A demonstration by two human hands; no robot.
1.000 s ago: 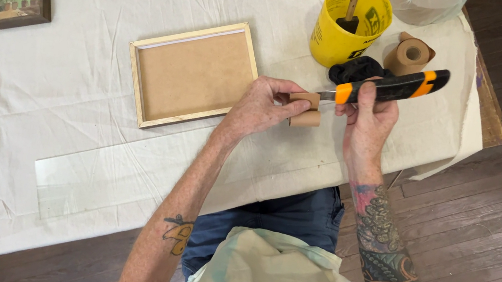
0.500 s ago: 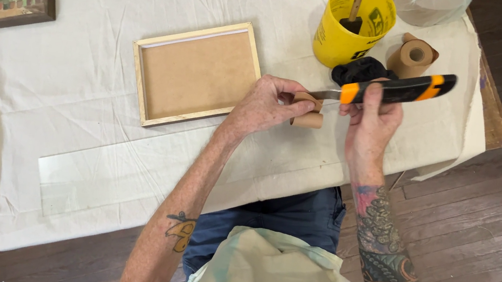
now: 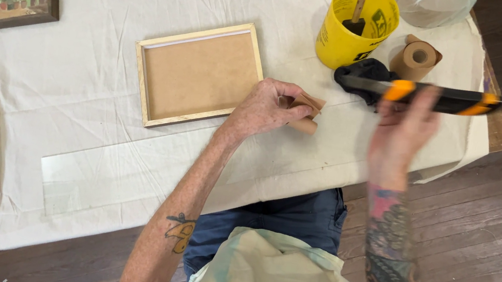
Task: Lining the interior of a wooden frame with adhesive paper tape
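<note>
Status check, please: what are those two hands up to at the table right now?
Left hand grips small brown paper roll on the cloth. Right hand holds orange-black utility knife, blurred. Wooden frame beside left hand, apart.

A bench (image 3: 498, 131) draped in a creased white cloth (image 3: 79, 73) fills the upper and middle frame, its worn wooden edge showing at the right and left. Dark brown floorboards (image 3: 481, 255) run across the lower right and lower left under soft, even light.

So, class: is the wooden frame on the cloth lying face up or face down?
Face down: the wooden frame shows its plain brown backing board, lying flat on the white cloth.
</note>
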